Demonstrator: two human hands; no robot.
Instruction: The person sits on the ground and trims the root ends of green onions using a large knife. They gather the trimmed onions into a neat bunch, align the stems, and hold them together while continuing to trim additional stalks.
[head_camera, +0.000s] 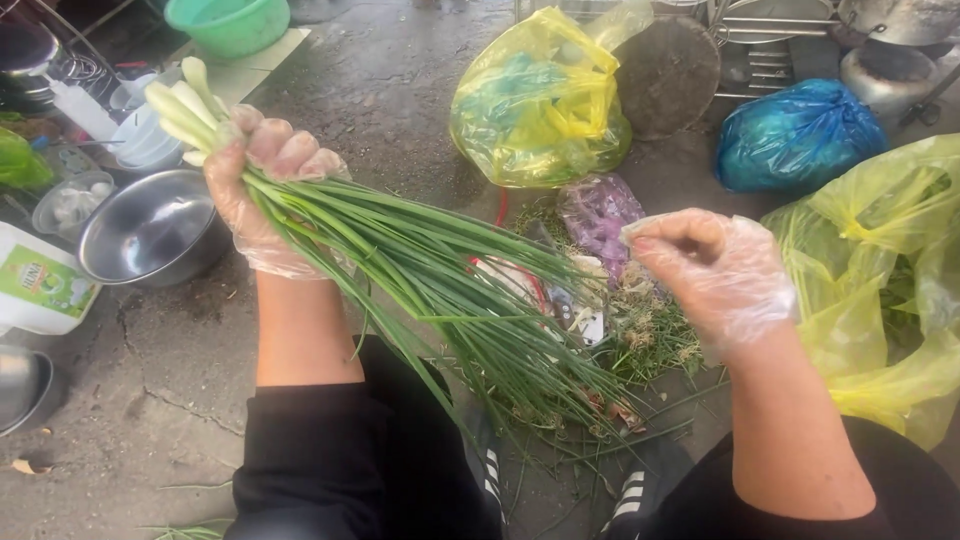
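Note:
My left hand (258, 190), in a thin clear plastic glove, is closed around a bunch of green onions (420, 270) near their white ends, which point up and left; the long green leaves fan down to the right. Also gloved, my right hand (715, 275) is raised to the right of the bunch with the fingers curled together; whether it pinches a small scrap I cannot tell. Below both hands lies a pile of green trimmings and roots (620, 350) on the concrete ground.
A steel bowl (150, 230) sits at the left beside a white plastic jug (40, 285). Yellow plastic bags (540, 100) (880, 280), a blue bag (795, 135) and a purple bag (598, 212) lie behind and right. A green basin (228, 22) stands at the top left.

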